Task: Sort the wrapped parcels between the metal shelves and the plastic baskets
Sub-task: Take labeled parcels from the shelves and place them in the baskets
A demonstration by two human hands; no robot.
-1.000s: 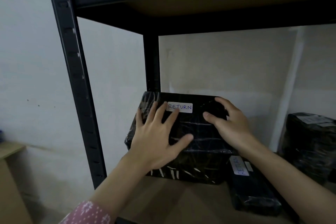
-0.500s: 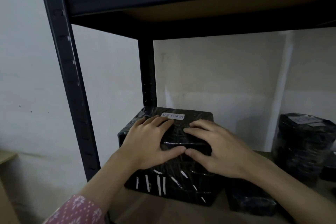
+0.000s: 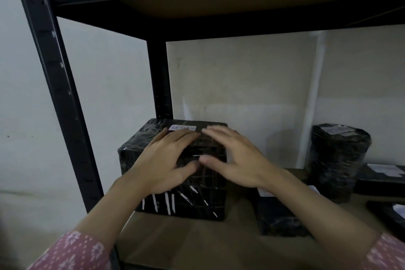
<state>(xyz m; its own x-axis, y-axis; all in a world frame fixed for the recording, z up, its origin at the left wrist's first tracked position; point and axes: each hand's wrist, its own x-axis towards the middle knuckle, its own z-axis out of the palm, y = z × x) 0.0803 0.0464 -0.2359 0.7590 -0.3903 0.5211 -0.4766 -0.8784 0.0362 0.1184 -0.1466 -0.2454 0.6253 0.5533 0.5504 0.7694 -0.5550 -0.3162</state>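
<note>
2 hands: laid side by side over the boxed parcel's top front edge.
Left hand [image 3: 168, 160]: fingers flat, nothing gripped.
Right hand [image 3: 236, 158]: fingers spread, nothing gripped.
Boxed parcel [image 3: 192, 201]: stood at the metal shelf's [image 3: 197, 245] left end, labelled RETURN.

Left hand [image 3: 166, 160] and right hand [image 3: 236, 160] spread flat, thumbs nearly touching.

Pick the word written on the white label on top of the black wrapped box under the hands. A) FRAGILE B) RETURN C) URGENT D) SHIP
B, since the white label at the far top edge of the black wrapped box reads RETURN, just beyond the fingertips of the left hand and the right hand spread over the box top.
</note>
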